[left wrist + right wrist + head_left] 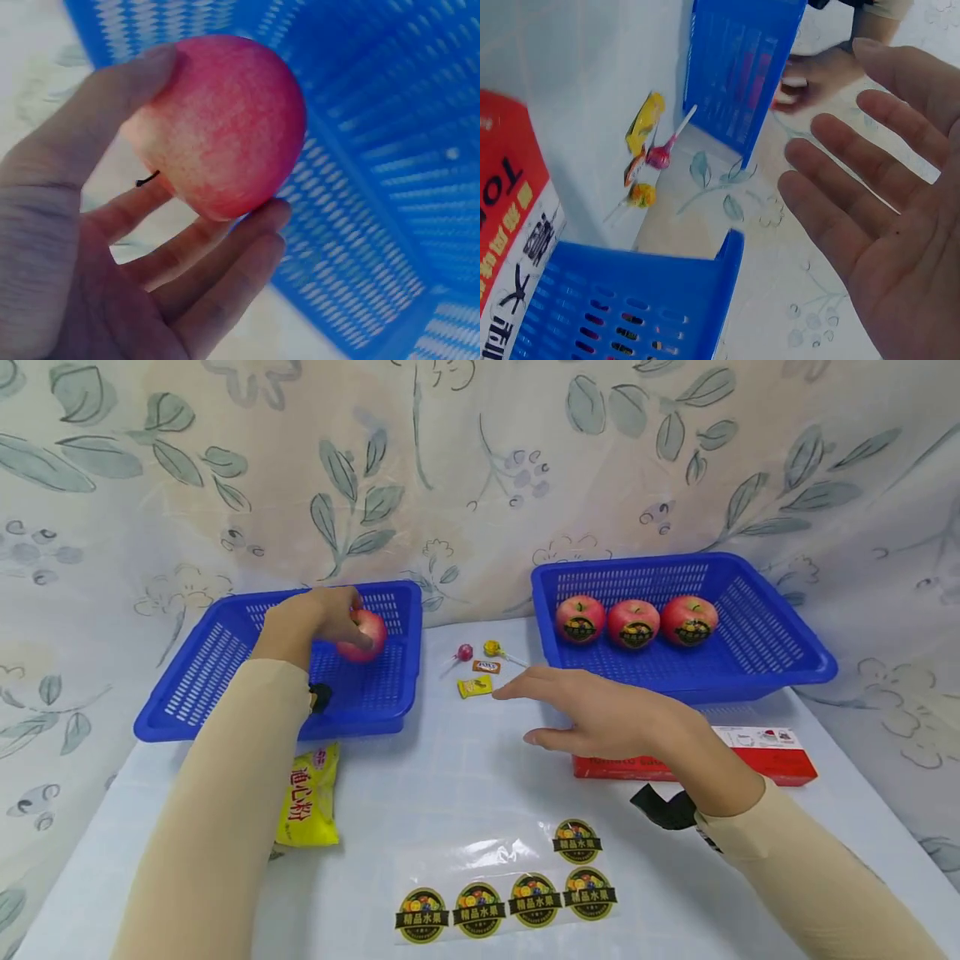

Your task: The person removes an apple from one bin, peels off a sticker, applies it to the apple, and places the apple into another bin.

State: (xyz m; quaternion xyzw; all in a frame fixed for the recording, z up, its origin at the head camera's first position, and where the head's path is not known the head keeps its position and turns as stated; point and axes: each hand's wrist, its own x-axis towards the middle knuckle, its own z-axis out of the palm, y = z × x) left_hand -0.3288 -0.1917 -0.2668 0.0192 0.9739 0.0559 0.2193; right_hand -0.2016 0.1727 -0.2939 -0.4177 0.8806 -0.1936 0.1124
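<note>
In the head view my left hand holds a red apple inside the left blue basket. The left wrist view shows the thumb and fingers around that apple, its dark stem toward the palm. No label shows on its visible side. My right hand hovers over the table in front of the right blue basket, fingers extended and holding nothing. In the right wrist view the right hand has its palm bare and fingers spread. Inside the right basket sit three apples with round black stickers.
Between the baskets lie two lollipops and two small wrapped candies. A red-and-white box lies before the right basket. A yellow packet is near the left forearm. A clear sheet with several round stickers lies in front.
</note>
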